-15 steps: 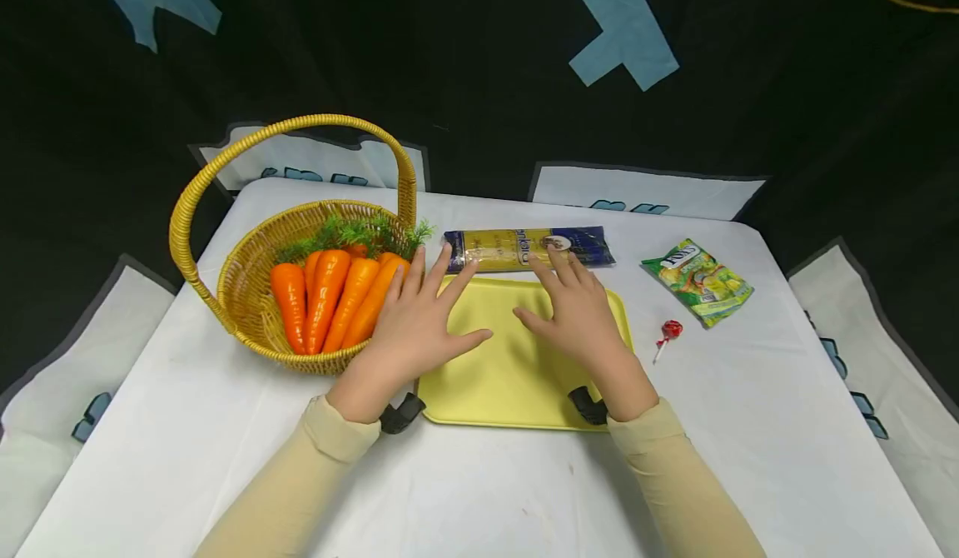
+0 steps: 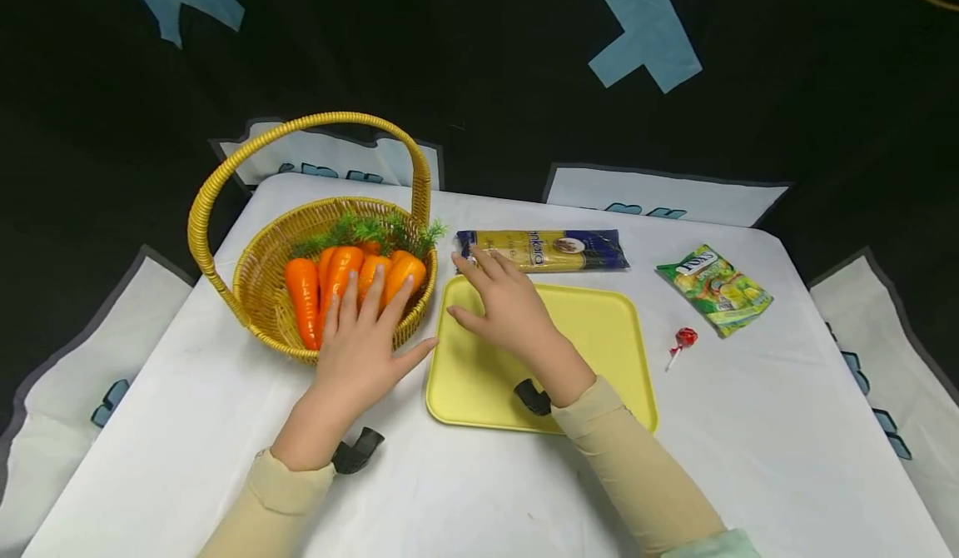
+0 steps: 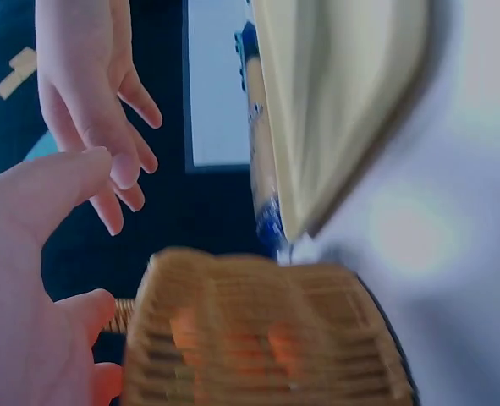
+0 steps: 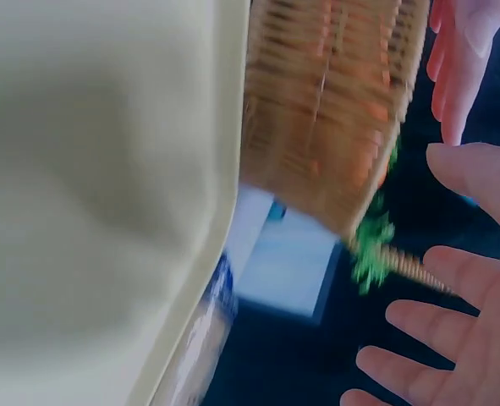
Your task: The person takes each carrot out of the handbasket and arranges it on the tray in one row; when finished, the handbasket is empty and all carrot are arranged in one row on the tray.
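A wicker basket (image 2: 250, 287) with a tall arched handle stands at the left, holding several orange carrots (image 2: 303, 296) with green tops (image 2: 352, 231). My left hand (image 2: 358, 362), fingers spread, hovers at the basket's near side and covers part of the carrots in the head view. The left wrist view shows the basket's woven wall (image 3: 266, 338) below that hand, with a gap between. Over the left part of a yellow tray (image 2: 599, 333) is my right hand (image 2: 509, 308), its fingers extended and holding nothing. In the right wrist view the tray (image 4: 106, 169) lies under it.
Behind the tray lies a blue and yellow pasta packet (image 2: 543, 250). To the right are a green snack packet (image 2: 715, 290) and a red lollipop (image 2: 685, 339). A white cloth (image 2: 749, 458) covers the table, and a black curtain (image 2: 509, 67) hangs behind.
Both hands have moved left: the left from the tray's edge to in front of the carrots, the right from the tray's right side to its left. The head view has shifted slightly.
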`<state>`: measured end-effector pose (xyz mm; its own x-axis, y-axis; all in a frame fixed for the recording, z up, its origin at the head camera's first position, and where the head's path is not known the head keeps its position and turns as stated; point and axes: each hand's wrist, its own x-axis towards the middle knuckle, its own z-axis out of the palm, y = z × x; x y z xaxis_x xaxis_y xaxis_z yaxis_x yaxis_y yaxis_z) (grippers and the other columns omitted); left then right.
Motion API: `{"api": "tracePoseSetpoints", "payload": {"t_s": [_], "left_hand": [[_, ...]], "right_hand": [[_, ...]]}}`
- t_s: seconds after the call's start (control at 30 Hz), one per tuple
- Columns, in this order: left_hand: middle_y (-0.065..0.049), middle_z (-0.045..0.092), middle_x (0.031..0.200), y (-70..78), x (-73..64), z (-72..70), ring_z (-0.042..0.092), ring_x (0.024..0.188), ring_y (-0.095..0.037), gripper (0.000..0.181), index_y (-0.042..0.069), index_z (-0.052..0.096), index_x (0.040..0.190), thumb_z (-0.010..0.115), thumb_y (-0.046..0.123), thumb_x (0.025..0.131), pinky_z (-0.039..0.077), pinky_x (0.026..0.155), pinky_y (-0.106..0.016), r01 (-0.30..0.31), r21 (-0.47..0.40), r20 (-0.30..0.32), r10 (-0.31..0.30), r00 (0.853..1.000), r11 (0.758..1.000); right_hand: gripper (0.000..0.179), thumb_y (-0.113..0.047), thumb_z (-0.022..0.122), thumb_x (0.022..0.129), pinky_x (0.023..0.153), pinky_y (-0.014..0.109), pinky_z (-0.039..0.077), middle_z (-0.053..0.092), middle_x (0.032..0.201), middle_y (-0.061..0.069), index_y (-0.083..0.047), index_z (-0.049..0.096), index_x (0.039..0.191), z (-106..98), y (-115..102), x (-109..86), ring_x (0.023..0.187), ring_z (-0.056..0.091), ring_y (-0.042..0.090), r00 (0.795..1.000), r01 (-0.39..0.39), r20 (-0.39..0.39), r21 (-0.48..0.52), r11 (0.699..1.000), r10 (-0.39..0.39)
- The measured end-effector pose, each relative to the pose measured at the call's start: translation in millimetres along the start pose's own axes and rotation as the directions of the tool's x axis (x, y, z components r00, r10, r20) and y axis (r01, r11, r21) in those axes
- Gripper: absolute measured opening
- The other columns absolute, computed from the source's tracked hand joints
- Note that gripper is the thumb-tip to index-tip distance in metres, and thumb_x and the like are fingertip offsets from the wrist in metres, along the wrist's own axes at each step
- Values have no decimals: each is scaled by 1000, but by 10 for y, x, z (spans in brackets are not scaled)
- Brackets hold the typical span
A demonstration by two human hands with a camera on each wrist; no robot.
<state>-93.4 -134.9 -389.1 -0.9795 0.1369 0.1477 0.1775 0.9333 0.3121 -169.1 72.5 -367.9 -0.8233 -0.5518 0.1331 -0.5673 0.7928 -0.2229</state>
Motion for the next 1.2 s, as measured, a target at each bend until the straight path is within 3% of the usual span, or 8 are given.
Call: {"api": "tracePoseSetpoints", "payload": {"t_s": [0.3, 0.47, 0.63, 0.9, 1.07, 1.2], "left_hand": [[-19, 6, 159, -230, -276, -41, -9, 142, -43, 88, 16, 26, 153, 56, 65, 86, -3, 110, -63, 94, -46, -78, -97, 992, 994], [-22, 3, 158, -323, -414, -47, -14, 142, -42, 90, 15, 25, 153, 61, 61, 85, -4, 109, -64, 153, -69, -112, -160, 981, 986], [-22, -4, 158, -443, -549, -12, -14, 142, -42, 94, 14, 22, 154, 66, 57, 84, -5, 108, -64, 226, -97, -148, -238, 960, 969], [-25, -10, 156, -462, -694, 104, -12, 142, -42, 92, 8, 28, 151, 71, 50, 82, 4, 106, -68, 277, -185, -221, -315, 923, 943], [-27, -12, 155, -427, -797, 160, -8, 141, -46, 93, 14, 22, 154, 74, 42, 82, 8, 103, -73, 340, -298, -203, -407, 891, 892], [-26, -10, 156, -429, -793, 189, -4, 141, -48, 93, 16, 18, 155, 76, 34, 83, 9, 104, -71, 317, -386, -195, -412, 890, 866]], "right_hand": [[65, -47, 60, 92, 109, 45, 31, 36, 151, 11, -20, 40, 148, 82, -393, 236, 131, 40, 36, 994, 110, 14, -7, 994, -110], [61, -47, 57, 94, 104, 39, 38, 43, 146, 11, -20, 42, 147, 125, -546, 326, 126, 44, 32, 992, 125, 29, -10, 992, -125], [58, -43, 57, 94, 99, 37, 43, 48, 139, 11, -19, 44, 146, 197, -638, 399, 120, 47, 30, 995, 92, 40, 6, 996, -93], [52, -40, 57, 95, 69, 31, 51, 54, 112, 8, -16, 50, 140, 195, -696, 472, 96, 51, 22, 999, -50, 13, 1, 999, 50], [54, -46, 53, 96, 72, 32, 52, 54, 115, 10, -18, 49, 142, 182, -760, 516, 102, 51, 25, 996, -65, 59, -91, 994, 71], [56, -51, 49, 96, 79, 31, 51, 55, 117, 11, -19, 50, 141, 203, -814, 566, 106, 50, 26, 993, -68, 86, -186, 980, 85]]}}
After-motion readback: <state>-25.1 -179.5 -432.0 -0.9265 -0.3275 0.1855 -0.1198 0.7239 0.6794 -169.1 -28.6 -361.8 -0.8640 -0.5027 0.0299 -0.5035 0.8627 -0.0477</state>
